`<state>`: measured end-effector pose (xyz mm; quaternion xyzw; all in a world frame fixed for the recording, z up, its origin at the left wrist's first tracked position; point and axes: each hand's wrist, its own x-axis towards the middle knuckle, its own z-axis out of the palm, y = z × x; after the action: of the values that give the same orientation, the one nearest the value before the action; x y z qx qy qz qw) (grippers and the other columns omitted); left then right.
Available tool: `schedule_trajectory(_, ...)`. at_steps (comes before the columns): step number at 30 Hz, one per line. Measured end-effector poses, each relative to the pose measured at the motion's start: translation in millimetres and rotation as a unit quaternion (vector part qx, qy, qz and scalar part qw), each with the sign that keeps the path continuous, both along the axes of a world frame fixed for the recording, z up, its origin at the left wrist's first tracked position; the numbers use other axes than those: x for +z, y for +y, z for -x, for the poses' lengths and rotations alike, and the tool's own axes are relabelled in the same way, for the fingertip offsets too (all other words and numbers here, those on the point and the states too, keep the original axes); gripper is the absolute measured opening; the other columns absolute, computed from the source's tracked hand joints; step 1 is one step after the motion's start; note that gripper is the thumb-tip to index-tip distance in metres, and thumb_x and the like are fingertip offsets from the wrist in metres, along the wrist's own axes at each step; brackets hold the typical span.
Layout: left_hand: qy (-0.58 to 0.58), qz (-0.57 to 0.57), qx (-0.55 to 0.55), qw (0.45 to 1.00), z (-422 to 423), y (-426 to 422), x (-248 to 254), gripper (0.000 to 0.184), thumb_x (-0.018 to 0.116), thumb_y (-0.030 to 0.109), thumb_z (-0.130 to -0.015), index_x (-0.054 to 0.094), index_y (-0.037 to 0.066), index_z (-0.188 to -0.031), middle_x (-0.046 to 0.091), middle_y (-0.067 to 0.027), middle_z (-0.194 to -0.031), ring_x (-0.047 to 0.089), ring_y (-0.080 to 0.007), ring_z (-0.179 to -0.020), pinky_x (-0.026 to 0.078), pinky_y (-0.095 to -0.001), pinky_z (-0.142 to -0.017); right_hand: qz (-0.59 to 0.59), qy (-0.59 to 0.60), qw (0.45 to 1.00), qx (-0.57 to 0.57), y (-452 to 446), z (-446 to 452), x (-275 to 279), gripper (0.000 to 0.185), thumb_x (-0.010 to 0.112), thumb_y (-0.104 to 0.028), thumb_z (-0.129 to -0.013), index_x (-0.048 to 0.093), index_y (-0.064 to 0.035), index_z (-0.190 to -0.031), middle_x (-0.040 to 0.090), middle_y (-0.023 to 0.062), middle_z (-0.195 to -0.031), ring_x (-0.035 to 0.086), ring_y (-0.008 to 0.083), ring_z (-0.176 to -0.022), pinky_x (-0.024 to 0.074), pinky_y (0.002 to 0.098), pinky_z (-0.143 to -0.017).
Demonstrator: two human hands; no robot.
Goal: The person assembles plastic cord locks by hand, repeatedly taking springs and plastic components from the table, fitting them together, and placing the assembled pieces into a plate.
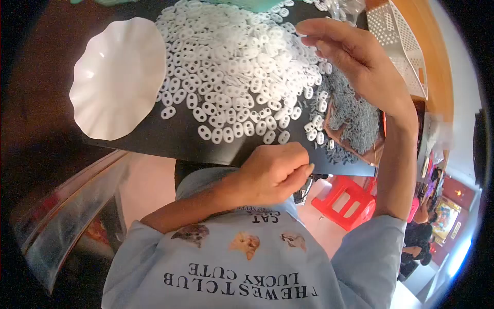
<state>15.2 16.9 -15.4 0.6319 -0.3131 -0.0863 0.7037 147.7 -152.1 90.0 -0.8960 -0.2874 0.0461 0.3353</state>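
Observation:
My left hand is closed in a fist in front of the table's near edge, with the thumb against the curled fingers. What it holds, if anything, is hidden. My right hand hovers over the right side of a large pile of small white oval plastic pieces with two holes. Its fingers are stretched out and slightly curved, with nothing visible in them. Beneath and beside the right hand lies a heap of small grey screws on a brown tray. Some white pieces lie loose near the screws.
A white wavy-edged dish stands left of the pile on the black table. A white perforated basket and a clear plastic bag are at the back right. A red stool stands below the table. Another person is far right.

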Motion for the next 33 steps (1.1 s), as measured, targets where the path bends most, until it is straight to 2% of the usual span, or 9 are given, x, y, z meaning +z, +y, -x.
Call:
schedule_trajectory(9, 0.024, -0.074, -0.005, 0.997, 3.1, -1.9, 4.2, 0.017, 0.061, 0.007, -0.087, 0.050, 0.002, -0.074, 0.045, -0.0085, -0.063, 0.046, -0.0213, -0.051, 0.037, -0.0333, -0.048, -0.009, 0.058, 0.998, -0.022, 3.8, 16.2, 7.5, 0.029, 0.059, -0.017, -0.093, 0.057, -0.0079, -0.120, 0.061, 0.0122, -0.104, 0.065, 0.0245, -0.088, 0.0520, 0.0315, -0.076)
schedule_trajectory(11, 0.019, -0.065, 0.008, 0.998, 4.5, -3.5, 3.5, 0.017, 0.060, 0.007, -0.087, 0.050, 0.002, -0.074, 0.045, -0.0085, -0.063, 0.047, -0.0214, -0.051, 0.037, -0.0333, -0.048, 0.052, -0.029, 0.997, -0.045, -9.4, 16.2, 4.1, 0.023, 0.055, -0.007, -0.092, 0.062, 0.0031, -0.111, 0.065, 0.0044, -0.092, 0.058, 0.0098, -0.078, 0.0477, 0.0236, -0.068)
schedule_trajectory(12, 0.016, -0.055, 0.014, 0.998, 5.0, -3.4, 3.6, 0.017, 0.060, 0.007, -0.087, 0.051, 0.002, -0.075, 0.045, -0.0086, -0.063, 0.047, -0.0215, -0.051, 0.037, -0.0334, -0.049, 0.025, -0.024, 0.996, -0.081, -11.6, 29.3, 14.8, 0.021, 0.056, -0.010, -0.090, 0.063, 0.0040, -0.105, 0.068, 0.0121, -0.088, 0.064, 0.0207, -0.079, 0.0496, 0.0325, -0.070)
schedule_trajectory(19, -0.056, -0.065, 0.001, 0.996, 8.5, -1.7, 6.9, 0.010, 0.060, 0.006, -0.086, 0.054, 0.002, -0.080, 0.048, -0.0092, -0.067, 0.048, -0.0202, -0.053, 0.038, -0.0321, -0.049, -0.147, -0.188, 0.882, -0.406, -10.0, 130.5, 62.4, 0.017, 0.060, -0.006, -0.088, 0.063, 0.0031, -0.101, 0.056, 0.0007, -0.076, 0.047, 0.0056, -0.065, 0.0363, 0.0179, -0.060)
schedule_trajectory(21, -0.021, -0.030, -0.020, 0.999, 13.4, 1.6, 24.5, 0.006, 0.060, 0.004, -0.086, 0.054, 0.002, -0.085, 0.049, -0.0085, -0.070, 0.048, -0.0197, -0.055, 0.039, -0.0316, -0.049, -0.379, -0.028, 0.905, -0.190, -76.1, 157.8, 84.0, 0.016, 0.058, 0.004, -0.077, 0.048, -0.0065, -0.071, 0.042, 0.0025, -0.067, 0.043, 0.0163, -0.061, 0.0362, 0.0281, -0.061)
schedule_trajectory(22, -0.061, -0.042, -0.026, 0.997, 10.3, 7.6, 33.1, 0.007, 0.060, 0.003, -0.085, 0.055, 0.002, -0.088, 0.051, -0.0079, -0.073, 0.049, -0.0176, -0.056, 0.039, -0.0299, -0.050, -0.614, 0.195, 0.747, -0.165, -178.0, 185.4, 98.4, 0.014, 0.055, 0.002, -0.076, 0.046, -0.0051, -0.069, 0.044, 0.0050, -0.069, 0.039, 0.0171, -0.057, 0.0307, 0.0299, -0.053)
schedule_trajectory(24, -0.100, -0.003, 0.031, 0.994, 3.3, 23.8, 43.0, 0.010, 0.059, -0.001, -0.081, 0.057, 0.002, -0.090, 0.054, -0.0099, -0.078, 0.053, -0.0237, -0.059, 0.042, -0.0338, -0.054, -0.355, -0.033, 0.934, 0.004, -116.7, 194.9, 111.8, 0.014, 0.055, 0.002, -0.076, 0.046, -0.0050, -0.069, 0.044, 0.0050, -0.069, 0.039, 0.0170, -0.057, 0.0305, 0.0299, -0.052)
schedule_trajectory(28, -0.014, 0.125, 0.197, 0.972, -2.0, 80.4, 105.5, 0.012, 0.057, -0.003, -0.081, 0.061, 0.000, -0.093, 0.057, -0.0093, -0.080, 0.054, -0.0159, -0.063, 0.042, -0.0256, -0.054, -0.268, -0.068, 0.956, 0.097, -87.1, 200.2, 122.0, 0.014, 0.056, 0.001, -0.076, 0.046, -0.0047, -0.069, 0.044, 0.0050, -0.069, 0.039, 0.0168, -0.056, 0.0300, 0.0298, -0.052)
schedule_trajectory(33, -0.073, 0.085, 0.064, 0.992, -14.8, 101.1, 174.0, 0.014, 0.057, -0.003, -0.081, 0.060, -0.001, -0.094, 0.058, -0.0094, -0.082, 0.055, -0.0156, -0.065, 0.043, -0.0254, -0.055, -0.243, -0.079, 0.959, 0.119, -89.8, 202.0, 123.5, 0.013, 0.056, 0.001, -0.076, 0.046, -0.0044, -0.069, 0.044, 0.0050, -0.068, 0.039, 0.0166, -0.056, 0.0295, 0.0298, -0.051)
